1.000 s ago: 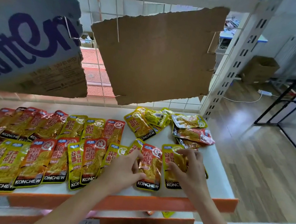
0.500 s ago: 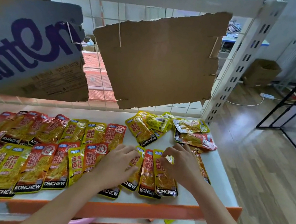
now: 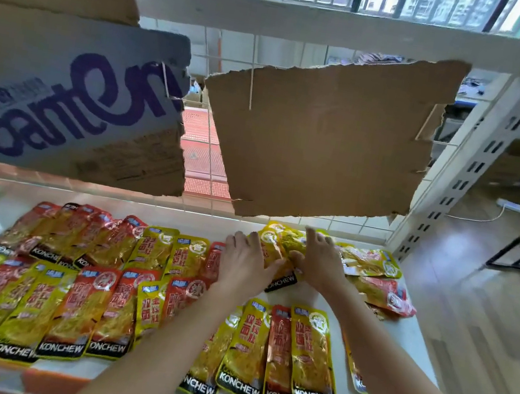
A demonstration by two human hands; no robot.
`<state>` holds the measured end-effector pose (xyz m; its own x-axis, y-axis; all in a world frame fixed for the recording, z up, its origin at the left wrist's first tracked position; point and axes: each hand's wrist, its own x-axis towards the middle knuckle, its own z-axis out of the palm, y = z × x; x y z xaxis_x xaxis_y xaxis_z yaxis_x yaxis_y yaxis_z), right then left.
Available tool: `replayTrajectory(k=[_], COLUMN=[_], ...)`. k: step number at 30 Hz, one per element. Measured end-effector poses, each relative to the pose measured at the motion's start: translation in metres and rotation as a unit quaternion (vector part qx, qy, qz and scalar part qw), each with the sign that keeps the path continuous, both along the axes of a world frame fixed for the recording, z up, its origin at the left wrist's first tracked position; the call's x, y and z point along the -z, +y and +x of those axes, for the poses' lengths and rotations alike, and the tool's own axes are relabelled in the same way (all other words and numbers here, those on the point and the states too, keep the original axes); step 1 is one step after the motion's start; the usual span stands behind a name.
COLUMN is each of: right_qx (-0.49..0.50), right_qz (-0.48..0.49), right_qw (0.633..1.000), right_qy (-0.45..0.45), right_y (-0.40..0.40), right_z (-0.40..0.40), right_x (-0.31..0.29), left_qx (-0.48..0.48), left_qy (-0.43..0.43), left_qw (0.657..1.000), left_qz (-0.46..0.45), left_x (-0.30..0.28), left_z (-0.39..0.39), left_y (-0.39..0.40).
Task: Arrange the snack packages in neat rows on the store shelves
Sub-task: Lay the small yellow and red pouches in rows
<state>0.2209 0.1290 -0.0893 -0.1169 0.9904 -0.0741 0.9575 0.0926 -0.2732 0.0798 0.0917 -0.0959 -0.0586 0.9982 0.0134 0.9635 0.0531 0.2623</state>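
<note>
Half a second ago our hands were flattening the last packets of the front row (image 3: 263, 349); now both have moved up to the back of the shelf (image 3: 398, 345), so we judge the front row finished. Our left hand (image 3: 243, 263) lies open, fingers straight, at the right end of the back row (image 3: 130, 245). Just right of it, our right hand (image 3: 319, 263) grips a yellow packet (image 3: 272, 249) from the loose pile (image 3: 372, 274). The packets are glossy, flat and overlapping.

Snack packages: yellow and red foil pouches, flat on white shelf (image 3: 396, 359). Front row (image 3: 138, 323) overlapped, labels forward. Back row (image 3: 103, 241) overlapped. Loose pile (image 3: 372, 274) at back right, unaligned.
</note>
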Motion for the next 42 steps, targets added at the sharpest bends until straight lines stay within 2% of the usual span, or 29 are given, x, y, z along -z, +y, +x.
replayTrajectory(k=[2, 4, 5, 7, 9, 12, 14, 17, 19, 24, 26, 29, 32, 37, 40, 42], right_qx=[0.009, 0.029, 0.033, 0.043, 0.050, 0.037, 0.013, -0.053, -0.058, -0.061, -0.081, -0.097, -0.065, 0.034, 0.114, 0.147], right_qz=[0.002, 0.009, 0.010, 0.005, 0.013, 0.073, 0.075, 0.017, -0.027, -0.037, -0.036, -0.030, -0.003, 0.090, 0.123, 0.078], right_qw=[0.998, 0.995, 0.996, 0.999, 0.995, 0.994, 0.995, 0.998, 0.998, 0.996, 0.993, 0.983, 0.980, 0.990, 0.981, 0.985], right_qy=[-0.068, -0.090, -0.081, 0.006, 0.081, 0.068, 0.057, 0.004, 0.006, 0.056, 0.073, 0.155, 0.189, 0.107, 0.092, 0.049], right_y=[0.003, 0.002, 0.002, -0.002, -0.012, -0.027, -0.037, -0.051, -0.057, -0.061, -0.062, -0.061, -0.058, -0.055, -0.054, -0.055], right_z=[-0.003, -0.006, -0.006, -0.005, -0.004, -0.003, -0.006, -0.011, -0.014, -0.017, -0.016, -0.012, 0.002, 0.038, 0.061, 0.077], right_x=[0.003, 0.001, -0.002, -0.009, -0.018, -0.022, -0.022, -0.014, -0.012, -0.008, -0.005, -0.004, -0.005, -0.004, -0.007, -0.009], left_qx=[-0.024, -0.032, -0.032, -0.035, -0.039, -0.024, -0.019, -0.024, -0.024, -0.006, -0.005, 0.015, 0.061, 0.123, 0.129, 0.126], left_qy=[-0.020, -0.031, -0.032, -0.055, -0.131, -0.309, -0.340, -0.321, -0.286, -0.166, -0.125, -0.083, -0.106, -0.142, -0.090, -0.016], left_qw=[1.000, 0.999, 0.999, 0.998, 0.991, 0.949, 0.936, 0.942, 0.955, 0.986, 0.991, 0.993, 0.989, 0.981, 0.988, 0.992], left_qz=[0.001, -0.010, -0.017, -0.024, -0.006, 0.049, 0.085, 0.090, 0.068, 0.030, 0.040, 0.077, 0.083, 0.054, -0.001, -0.029], left_x=[0.007, 0.011, 0.011, 0.010, 0.008, 0.003, 0.001, 0.002, 0.002, 0.004, 0.004, 0.001, -0.001, 0.002, 0.003, 0.003], left_z=[0.009, 0.014, 0.015, 0.013, 0.009, 0.003, -0.006, -0.026, -0.040, -0.047, -0.045, -0.039, -0.025, 0.013, 0.038, 0.052], left_y=[0.001, 0.001, 0.002, 0.003, 0.002, -0.005, -0.008, -0.008, -0.010, -0.019, -0.022, -0.023, -0.022, -0.006, 0.016, 0.027])
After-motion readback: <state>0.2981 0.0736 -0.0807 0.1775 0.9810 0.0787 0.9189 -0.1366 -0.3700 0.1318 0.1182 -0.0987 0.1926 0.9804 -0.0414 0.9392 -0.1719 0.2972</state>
